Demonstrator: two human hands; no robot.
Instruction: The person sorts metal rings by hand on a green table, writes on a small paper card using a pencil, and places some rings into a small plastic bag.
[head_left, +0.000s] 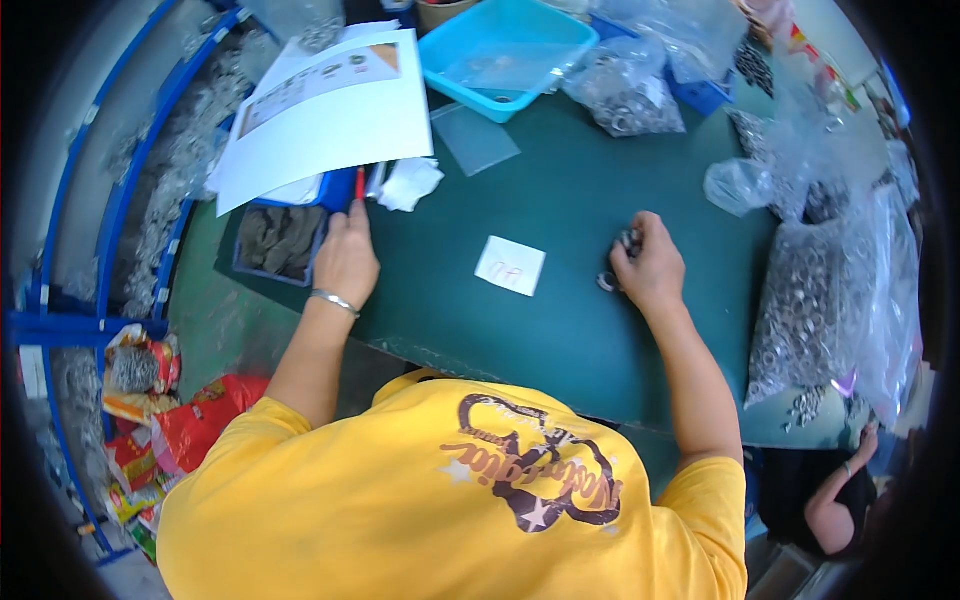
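Observation:
At the edge of a blue bin [338, 188], my left hand [347, 256] has its fingertips closed around the lower end of a red pen [360, 183]. The pen's upper end lies by the lifted paper sheet. My right hand [652, 268], on the right of the table, is curled around a few small grey metal rings [630, 240], partly hidden by the fingers. One more metal ring [605, 282] rests just beside the thumb. Between my hands lies a small white paper slip [511, 265] with red handwriting.
A tray of grey cloth-like pieces [280, 240] sits by my left wrist. Behind are a printed sheet [330, 125], a turquoise basin [505, 105] and bags of metal rings [630, 95]. A large bag [805, 310] stands right; another person's arm [835, 505] shows lower right.

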